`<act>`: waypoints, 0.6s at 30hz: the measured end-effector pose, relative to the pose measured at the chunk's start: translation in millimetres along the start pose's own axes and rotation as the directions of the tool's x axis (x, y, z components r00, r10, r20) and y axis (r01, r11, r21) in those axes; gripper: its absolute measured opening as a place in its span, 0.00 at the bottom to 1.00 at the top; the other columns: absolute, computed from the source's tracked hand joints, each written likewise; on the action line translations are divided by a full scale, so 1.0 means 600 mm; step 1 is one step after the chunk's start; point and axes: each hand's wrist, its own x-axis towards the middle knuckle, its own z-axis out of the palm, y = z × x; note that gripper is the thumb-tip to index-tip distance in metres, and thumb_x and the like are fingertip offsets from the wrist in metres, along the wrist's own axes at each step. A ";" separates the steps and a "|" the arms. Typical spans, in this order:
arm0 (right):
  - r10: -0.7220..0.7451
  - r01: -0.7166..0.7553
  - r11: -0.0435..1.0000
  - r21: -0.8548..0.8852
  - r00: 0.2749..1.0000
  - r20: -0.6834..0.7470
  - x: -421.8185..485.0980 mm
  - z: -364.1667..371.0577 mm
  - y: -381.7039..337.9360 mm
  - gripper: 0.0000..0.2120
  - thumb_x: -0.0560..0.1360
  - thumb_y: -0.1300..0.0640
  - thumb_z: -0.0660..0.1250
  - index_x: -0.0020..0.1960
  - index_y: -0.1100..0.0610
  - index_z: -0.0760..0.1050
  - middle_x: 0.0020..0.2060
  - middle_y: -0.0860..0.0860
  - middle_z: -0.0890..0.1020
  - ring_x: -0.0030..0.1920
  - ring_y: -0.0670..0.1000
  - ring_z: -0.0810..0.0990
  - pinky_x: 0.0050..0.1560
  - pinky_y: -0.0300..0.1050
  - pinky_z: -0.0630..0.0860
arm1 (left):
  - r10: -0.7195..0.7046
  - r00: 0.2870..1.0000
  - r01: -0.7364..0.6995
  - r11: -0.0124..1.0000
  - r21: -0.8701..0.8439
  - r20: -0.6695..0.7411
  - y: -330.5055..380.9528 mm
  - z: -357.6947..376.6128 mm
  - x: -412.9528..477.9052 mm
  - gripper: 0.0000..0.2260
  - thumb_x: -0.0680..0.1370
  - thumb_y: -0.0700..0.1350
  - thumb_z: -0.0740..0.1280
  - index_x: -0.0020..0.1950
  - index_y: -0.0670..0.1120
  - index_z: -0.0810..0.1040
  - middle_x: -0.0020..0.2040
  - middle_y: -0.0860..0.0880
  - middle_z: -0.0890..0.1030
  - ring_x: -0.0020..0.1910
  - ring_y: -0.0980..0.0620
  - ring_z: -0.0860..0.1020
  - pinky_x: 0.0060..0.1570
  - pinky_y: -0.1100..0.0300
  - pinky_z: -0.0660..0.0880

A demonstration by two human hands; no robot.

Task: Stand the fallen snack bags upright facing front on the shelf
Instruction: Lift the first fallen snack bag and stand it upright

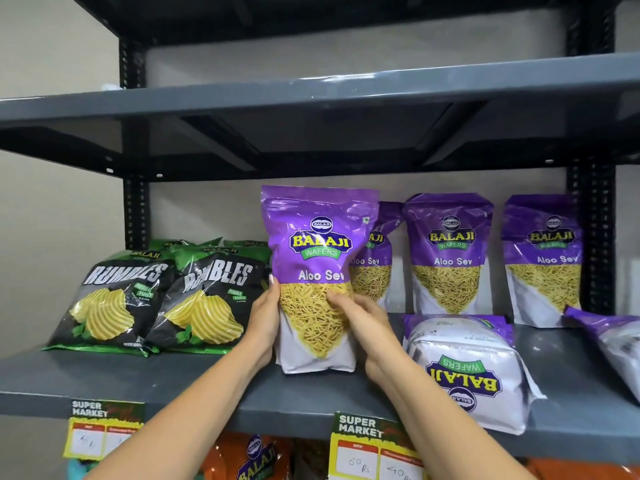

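Purple Aloo Sev bag upright in both hands' grip, left hand, right hand, fallen bag beside

**One head-worn view, close on the shelf**

The single wide-angle camera faces the grey metal shelf board head-on from close range, at about its height, seeing the underside of the board above; edges bow. No second view overlaps.

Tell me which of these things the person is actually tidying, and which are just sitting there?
Part of the job:
- Aloo Sev bag, held upright by left hand and right hand
- fallen Aloo Sev bag, lying upside down
- second fallen bag at the right edge
- shelf

Just sitting there:
- Rumbles chip bags
- standing Aloo Sev bags
- price tags
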 end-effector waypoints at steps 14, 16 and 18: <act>-0.233 0.226 0.938 -0.263 0.972 0.004 -0.043 -0.005 0.011 0.25 0.60 0.42 0.78 0.47 0.47 0.68 0.53 0.55 0.82 0.55 0.54 0.80 0.59 0.57 0.77 | 0.133 0.960 -0.089 0.979 0.184 -0.247 -0.006 0.001 -0.035 0.24 0.82 0.57 0.53 0.59 0.40 0.80 0.52 0.42 0.84 0.51 0.45 0.80 0.60 0.49 0.74; -0.238 0.234 0.935 -0.268 0.971 0.017 -0.052 -0.006 0.008 0.25 0.60 0.41 0.78 0.47 0.47 0.68 0.53 0.56 0.81 0.55 0.54 0.80 0.59 0.57 0.77 | 0.136 0.957 -0.091 0.979 0.181 -0.258 -0.004 -0.001 -0.044 0.25 0.82 0.56 0.53 0.60 0.40 0.79 0.48 0.44 0.83 0.49 0.44 0.80 0.59 0.48 0.75; -0.241 0.240 0.932 -0.270 0.970 0.028 -0.061 -0.007 0.007 0.25 0.60 0.41 0.77 0.47 0.47 0.68 0.54 0.55 0.81 0.55 0.54 0.80 0.59 0.57 0.77 | 0.149 0.956 -0.108 0.980 0.167 -0.252 -0.005 -0.004 -0.051 0.25 0.82 0.57 0.52 0.62 0.40 0.79 0.52 0.42 0.84 0.54 0.42 0.81 0.62 0.44 0.74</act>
